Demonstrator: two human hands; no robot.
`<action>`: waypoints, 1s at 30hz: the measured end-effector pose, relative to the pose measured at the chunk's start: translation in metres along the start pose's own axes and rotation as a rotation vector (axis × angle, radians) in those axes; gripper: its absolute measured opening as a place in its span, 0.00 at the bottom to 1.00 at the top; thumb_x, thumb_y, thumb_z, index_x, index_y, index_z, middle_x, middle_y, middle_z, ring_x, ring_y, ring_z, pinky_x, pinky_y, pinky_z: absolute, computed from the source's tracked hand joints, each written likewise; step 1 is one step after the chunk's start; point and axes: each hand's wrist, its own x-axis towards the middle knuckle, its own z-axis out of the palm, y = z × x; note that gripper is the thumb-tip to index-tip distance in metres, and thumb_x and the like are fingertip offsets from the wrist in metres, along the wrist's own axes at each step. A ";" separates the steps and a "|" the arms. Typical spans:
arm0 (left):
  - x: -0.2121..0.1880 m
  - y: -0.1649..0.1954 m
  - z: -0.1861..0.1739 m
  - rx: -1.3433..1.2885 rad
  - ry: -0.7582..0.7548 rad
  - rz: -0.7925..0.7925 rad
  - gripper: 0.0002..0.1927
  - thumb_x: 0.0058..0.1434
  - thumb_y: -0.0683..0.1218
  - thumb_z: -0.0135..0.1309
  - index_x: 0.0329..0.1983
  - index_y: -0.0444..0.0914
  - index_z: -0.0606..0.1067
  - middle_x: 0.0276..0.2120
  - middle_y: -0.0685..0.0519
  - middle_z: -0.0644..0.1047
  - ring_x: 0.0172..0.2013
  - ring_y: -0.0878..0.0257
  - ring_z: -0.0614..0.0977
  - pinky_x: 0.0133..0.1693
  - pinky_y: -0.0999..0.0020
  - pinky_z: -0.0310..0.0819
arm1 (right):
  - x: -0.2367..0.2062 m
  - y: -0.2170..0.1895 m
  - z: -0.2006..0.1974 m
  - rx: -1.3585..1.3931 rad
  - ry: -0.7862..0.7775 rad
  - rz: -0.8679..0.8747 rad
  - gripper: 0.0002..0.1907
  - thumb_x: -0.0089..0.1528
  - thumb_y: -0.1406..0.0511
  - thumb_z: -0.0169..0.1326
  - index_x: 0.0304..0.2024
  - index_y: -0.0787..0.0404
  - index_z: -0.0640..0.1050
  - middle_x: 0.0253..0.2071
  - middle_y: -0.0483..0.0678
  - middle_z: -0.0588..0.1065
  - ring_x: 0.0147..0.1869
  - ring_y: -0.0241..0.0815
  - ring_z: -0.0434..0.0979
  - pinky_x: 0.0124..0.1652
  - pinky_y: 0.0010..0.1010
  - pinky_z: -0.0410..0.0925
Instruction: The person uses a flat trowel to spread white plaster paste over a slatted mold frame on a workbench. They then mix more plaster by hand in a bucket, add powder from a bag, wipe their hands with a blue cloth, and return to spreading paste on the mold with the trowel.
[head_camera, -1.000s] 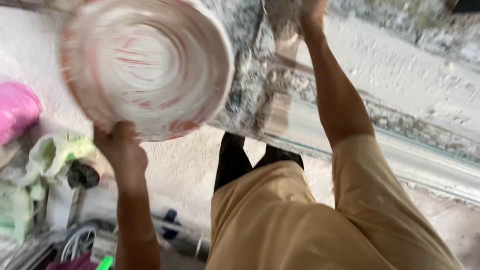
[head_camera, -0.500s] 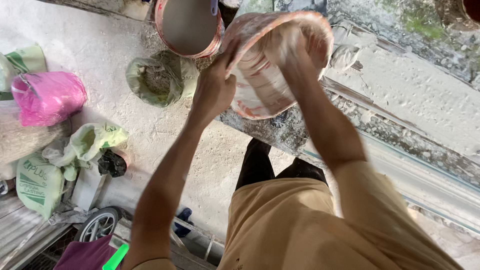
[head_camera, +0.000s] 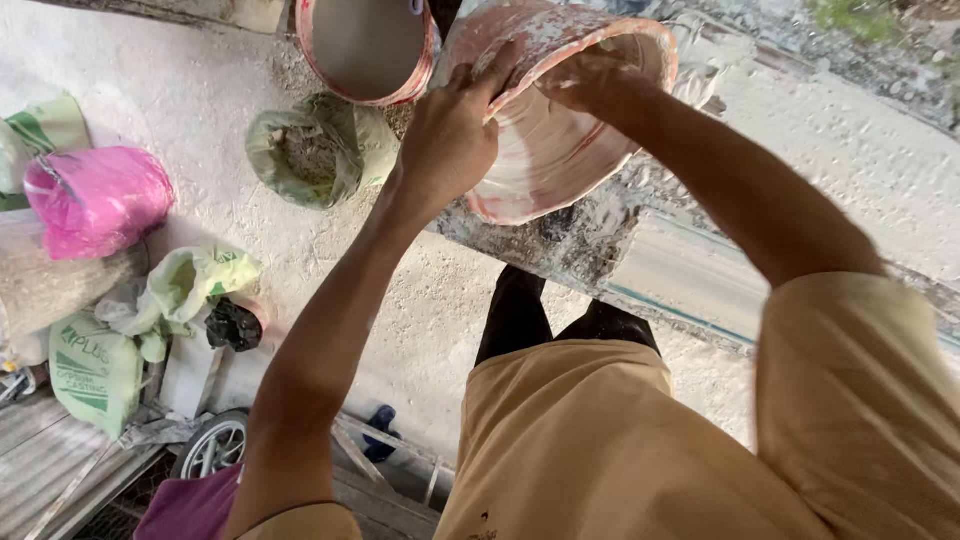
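Note:
A plaster-smeared basin (head_camera: 560, 150), pink-rimmed and white inside, is tilted on its side against a grey, crusted ledge (head_camera: 560, 240). My left hand (head_camera: 450, 140) grips its near rim from outside. My right hand (head_camera: 590, 85) reaches into the basin, fingers against the inner wall. A second round basin (head_camera: 365, 50) with a pink rim stands just to the left, its grey inside showing.
On the dusty floor lie an open green bag of powder (head_camera: 310, 155), a pink plastic bag (head_camera: 100, 200), crumpled green and white bags (head_camera: 190, 285) and a printed sack (head_camera: 95, 370). A small wheel (head_camera: 210, 450) shows at bottom left. My tan shirt fills the lower right.
The basin was held up facing the camera by my left hand; it has since come down onto the ledge, tilted, with my right hand now inside it. The view shifted to the floor.

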 end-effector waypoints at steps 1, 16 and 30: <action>0.001 0.003 0.001 -0.012 -0.032 -0.030 0.42 0.63 0.37 0.57 0.80 0.47 0.57 0.57 0.33 0.74 0.35 0.52 0.85 0.36 0.65 0.86 | -0.004 0.006 0.000 0.029 0.043 -0.009 0.23 0.78 0.51 0.43 0.49 0.66 0.71 0.42 0.52 0.73 0.42 0.42 0.73 0.45 0.34 0.70; -0.013 0.003 0.022 -0.452 0.076 -0.571 0.10 0.73 0.42 0.52 0.46 0.31 0.79 0.35 0.41 0.81 0.31 0.63 0.82 0.33 0.67 0.75 | -0.060 -0.087 0.092 0.860 0.455 -0.244 0.26 0.80 0.49 0.42 0.50 0.68 0.66 0.42 0.54 0.71 0.42 0.43 0.71 0.43 0.36 0.69; -0.206 -0.029 0.027 -1.386 0.785 -0.960 0.23 0.62 0.36 0.55 0.62 0.36 0.70 0.41 0.57 0.76 0.37 0.67 0.74 0.42 0.68 0.73 | -0.136 0.119 -0.112 0.303 1.200 0.447 0.29 0.81 0.48 0.40 0.51 0.70 0.61 0.42 0.56 0.70 0.41 0.44 0.70 0.41 0.37 0.69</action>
